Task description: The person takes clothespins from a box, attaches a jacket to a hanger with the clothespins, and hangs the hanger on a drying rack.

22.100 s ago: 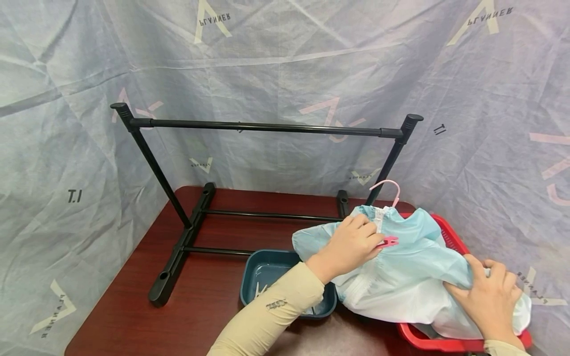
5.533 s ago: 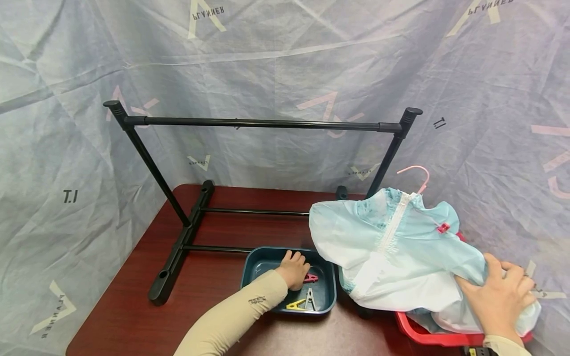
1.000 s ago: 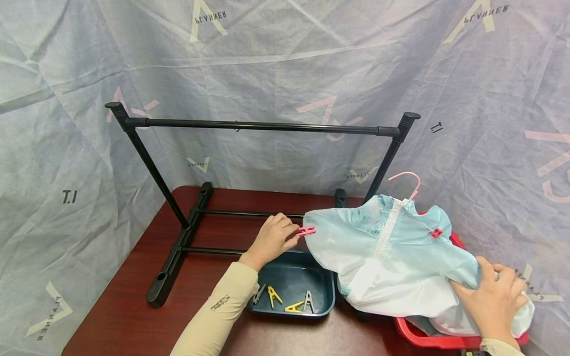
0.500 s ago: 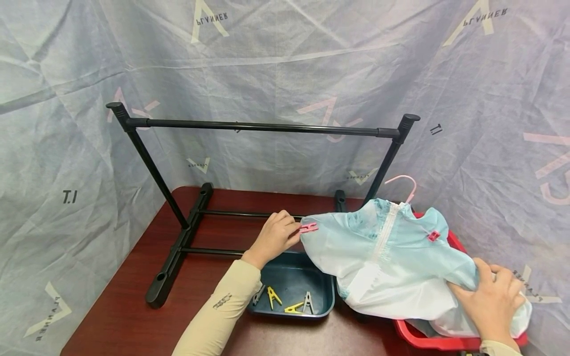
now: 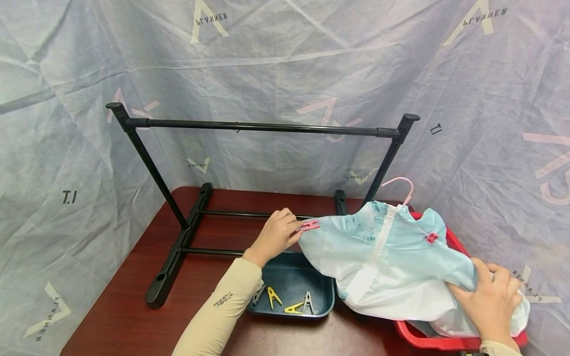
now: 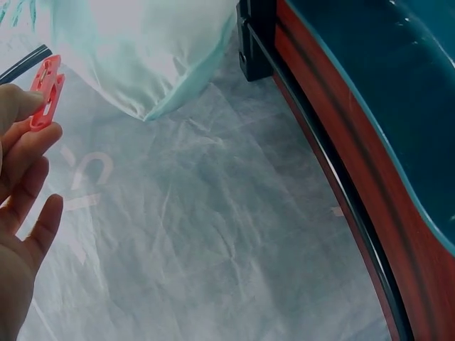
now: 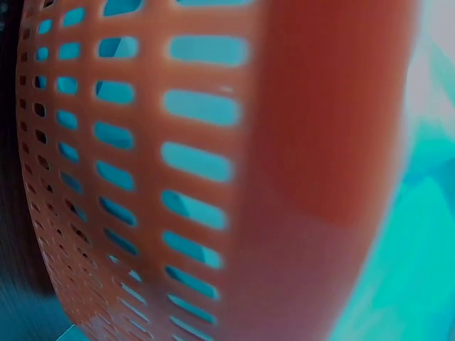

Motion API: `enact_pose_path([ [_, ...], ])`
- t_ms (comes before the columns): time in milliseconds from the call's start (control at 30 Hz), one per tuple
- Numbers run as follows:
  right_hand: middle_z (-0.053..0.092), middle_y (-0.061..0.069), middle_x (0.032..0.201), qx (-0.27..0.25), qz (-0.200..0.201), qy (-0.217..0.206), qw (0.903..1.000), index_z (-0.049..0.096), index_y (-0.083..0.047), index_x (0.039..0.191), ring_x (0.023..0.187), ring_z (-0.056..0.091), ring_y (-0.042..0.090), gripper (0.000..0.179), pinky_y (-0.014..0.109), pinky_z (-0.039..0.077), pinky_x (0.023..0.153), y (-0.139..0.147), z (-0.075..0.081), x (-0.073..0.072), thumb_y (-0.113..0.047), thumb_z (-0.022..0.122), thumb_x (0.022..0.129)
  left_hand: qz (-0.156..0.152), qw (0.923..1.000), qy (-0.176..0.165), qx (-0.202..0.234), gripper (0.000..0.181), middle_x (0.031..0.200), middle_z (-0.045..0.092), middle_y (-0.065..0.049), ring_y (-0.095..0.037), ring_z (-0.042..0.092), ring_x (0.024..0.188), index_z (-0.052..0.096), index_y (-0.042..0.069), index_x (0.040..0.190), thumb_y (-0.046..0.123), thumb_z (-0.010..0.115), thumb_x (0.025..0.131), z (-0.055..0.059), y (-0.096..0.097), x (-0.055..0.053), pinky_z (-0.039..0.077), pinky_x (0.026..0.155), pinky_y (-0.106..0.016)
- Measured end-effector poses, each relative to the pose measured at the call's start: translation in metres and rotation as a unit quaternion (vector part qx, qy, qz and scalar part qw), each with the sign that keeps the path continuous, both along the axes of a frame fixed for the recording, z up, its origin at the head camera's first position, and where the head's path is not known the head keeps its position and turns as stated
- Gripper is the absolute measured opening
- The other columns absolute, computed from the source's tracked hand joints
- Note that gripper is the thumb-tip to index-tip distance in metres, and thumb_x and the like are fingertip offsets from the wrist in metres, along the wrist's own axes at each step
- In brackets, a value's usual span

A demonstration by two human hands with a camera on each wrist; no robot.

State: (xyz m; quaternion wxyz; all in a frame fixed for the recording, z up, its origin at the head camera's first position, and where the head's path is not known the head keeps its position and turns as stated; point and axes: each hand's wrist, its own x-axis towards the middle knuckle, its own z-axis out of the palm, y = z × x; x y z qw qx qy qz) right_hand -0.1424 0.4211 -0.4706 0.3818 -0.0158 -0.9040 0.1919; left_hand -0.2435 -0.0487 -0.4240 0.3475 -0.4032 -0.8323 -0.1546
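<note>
A light blue and white jacket (image 5: pixel 401 267) with a white zip hangs on a pink hanger (image 5: pixel 405 185), spread over the red basket. Between thumb and fingers, my left hand (image 5: pixel 278 235) pinches a pink clothespin (image 5: pixel 310 225); the clothespin overlaps the jacket's left shoulder edge in the head view. In the left wrist view the same clothespin (image 6: pixel 47 92) stands upright beside the pale cloth. My right hand (image 5: pixel 492 296) grips the jacket's right side over the basket, thumb on top of the fabric. Another pink clothespin (image 5: pixel 432 238) sits on the jacket's right shoulder.
A blue tray (image 5: pixel 307 267) with yellow and grey clothespins (image 5: pixel 273 296) stands in front of the jacket. Behind it rises a black rack (image 5: pixel 267 126) on the dark red table (image 5: pixel 133 296). The red basket (image 5: pixel 427 340) lies under the jacket, its slotted wall filling the right wrist view.
Since 5.5 seconds ago my left hand has come out of the tray with a pink clothespin and reached the jacket's left shoulder. The jacket and hanger have shifted slightly left and down.
</note>
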Motion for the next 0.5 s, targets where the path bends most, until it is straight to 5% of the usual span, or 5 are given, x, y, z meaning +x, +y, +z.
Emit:
enact_pose_path([
  [500, 0.040, 0.032, 0.112, 0.007, 0.016, 0.024, 0.9996, 0.056, 0.001, 0.116, 0.095, 0.032, 0.060, 0.102, 0.067, 0.019, 0.068, -0.0042, 0.0016, -0.0013, -0.091, 0.037, 0.075, -0.018, 0.9998, -0.009, -0.005, 0.010, 0.084, 0.067, -0.003, -0.018, 0.055, 0.085, 0.078, 0.005, 0.094, 0.006, 0.077, 0.085, 0.0045, 0.0044, 0.0015, 0.042, 0.069, -0.029],
])
